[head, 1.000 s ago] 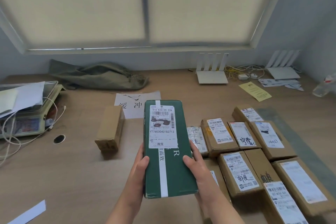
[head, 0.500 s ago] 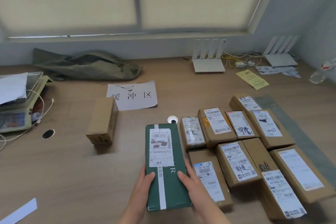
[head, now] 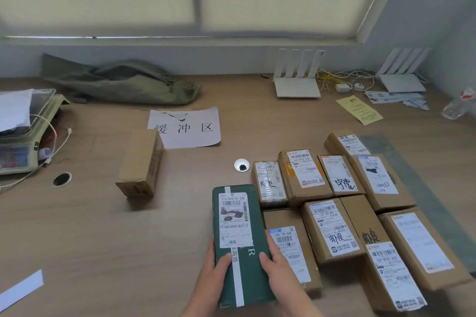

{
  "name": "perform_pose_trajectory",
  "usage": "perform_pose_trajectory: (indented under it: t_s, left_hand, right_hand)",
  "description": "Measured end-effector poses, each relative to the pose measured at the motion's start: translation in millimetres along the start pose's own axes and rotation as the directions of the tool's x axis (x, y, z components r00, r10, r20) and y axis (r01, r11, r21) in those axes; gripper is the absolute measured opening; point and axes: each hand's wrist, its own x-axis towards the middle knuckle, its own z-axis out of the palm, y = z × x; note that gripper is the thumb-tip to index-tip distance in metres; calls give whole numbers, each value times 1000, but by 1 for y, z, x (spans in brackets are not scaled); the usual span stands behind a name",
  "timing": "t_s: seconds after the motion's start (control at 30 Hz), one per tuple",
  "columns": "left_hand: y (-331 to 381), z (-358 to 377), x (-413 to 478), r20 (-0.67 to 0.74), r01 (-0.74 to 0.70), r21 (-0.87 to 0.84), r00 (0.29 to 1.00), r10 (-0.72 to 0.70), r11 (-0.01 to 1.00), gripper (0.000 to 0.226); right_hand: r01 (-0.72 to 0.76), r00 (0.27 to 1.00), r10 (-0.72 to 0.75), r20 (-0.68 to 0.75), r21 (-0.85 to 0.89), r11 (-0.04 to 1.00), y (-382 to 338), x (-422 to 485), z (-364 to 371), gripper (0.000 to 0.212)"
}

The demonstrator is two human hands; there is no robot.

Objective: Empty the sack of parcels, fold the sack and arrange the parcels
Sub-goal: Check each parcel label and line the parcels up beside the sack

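Observation:
A dark green parcel (head: 238,237) with a white label lies low over the wooden table (head: 90,239), right beside the left end of a block of several brown cardboard parcels (head: 334,213). My left hand (head: 208,280) grips its left edge and my right hand (head: 280,278) its right edge. One brown parcel (head: 140,162) stands apart to the left. The olive sack (head: 121,82) lies crumpled at the back by the wall.
A paper sign (head: 186,127) lies mid-table, a scale (head: 23,136) with cables at the left edge. Two white routers (head: 297,77) and wires sit at the back right, with a yellow leaflet (head: 359,109). Cable holes (head: 241,165) pierce the table.
Both hands have lowered the green parcel from chest height down beside the row of brown parcels. The view has tilted down and to the right.

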Motion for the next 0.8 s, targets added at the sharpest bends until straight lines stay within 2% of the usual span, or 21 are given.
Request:
perform_pose_trajectory:
  t_s: [0.33, 0.47, 0.53, 0.63, 0.73, 0.8]
  left_hand:
    - [1, 14, 6, 11, 25, -9, 1000, -25, 1000, 77]
    - [4, 12, 3, -18, 30, 9, 999, -30, 1000, 68]
    - [8, 7, 4, -51, 33, 35, 998, -31, 999, 73]
    - [16, -8, 8, -105, -21, 85, 994, 30, 996, 75]
    - [34, -27, 13, -173, -113, 92, 977, 127, 989, 65]
    - [48, -41, 16, -205, -169, 101, 961, 186, 980, 58]
  right_hand:
    - [-18, 998, 15, -61, -53, 998, -5, 2, -14, 53]
    - [-7, 994, 2, -110, -49, 999, -10, 1, -11, 49]
    - [48, 980, -63, -189, -85, 995, -14, 1, -8, 45]
    - [176, 915, -267, -302, -296, 939, -31, -1, 2, 43]
    - [310, 859, -447, -250, -442, 842, -54, -2, 23, 40]
    - [358, 850, -489, -196, -467, 809, -66, 1, 42, 41]
